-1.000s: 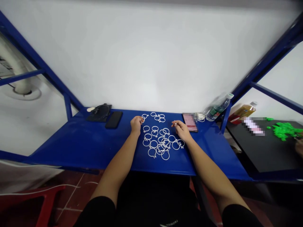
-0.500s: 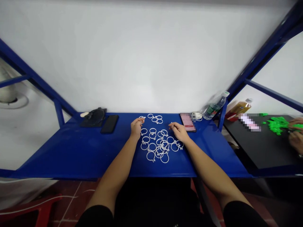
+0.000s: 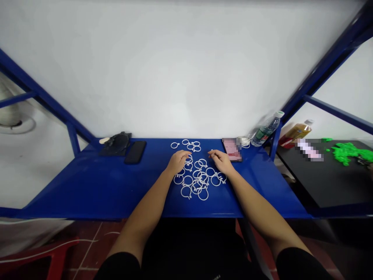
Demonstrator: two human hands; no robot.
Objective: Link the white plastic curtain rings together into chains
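Observation:
Thin white plastic rings with small clip-like tabs lie in a loose, overlapping group (image 3: 203, 194) on the blue table. My left hand (image 3: 177, 162) is at the far left of this group, its fingers curled and pinching at the edge of a white ring (image 3: 189, 158); the fingertips partly cover the contact. Across the group, my right hand (image 3: 222, 161) is closed in a pinch at the upper right, a tiny white bit showing at its fingertips, too small to name. Farther back lie several more rings (image 3: 197, 149) and a single ring (image 3: 175, 145) to their left.
A black phone (image 3: 135, 152) and a dark crumpled item (image 3: 117, 143) lie at the left. Beyond my right hand are a pink-screened phone (image 3: 232, 149), a white cable (image 3: 245, 141) and a water bottle (image 3: 265, 130). A black table (image 3: 314, 179) with green pieces (image 3: 344, 152) adjoins.
My left hand has let go of a ring at the back left and come right and nearer, onto another ring of the group. My right hand has stayed almost still.

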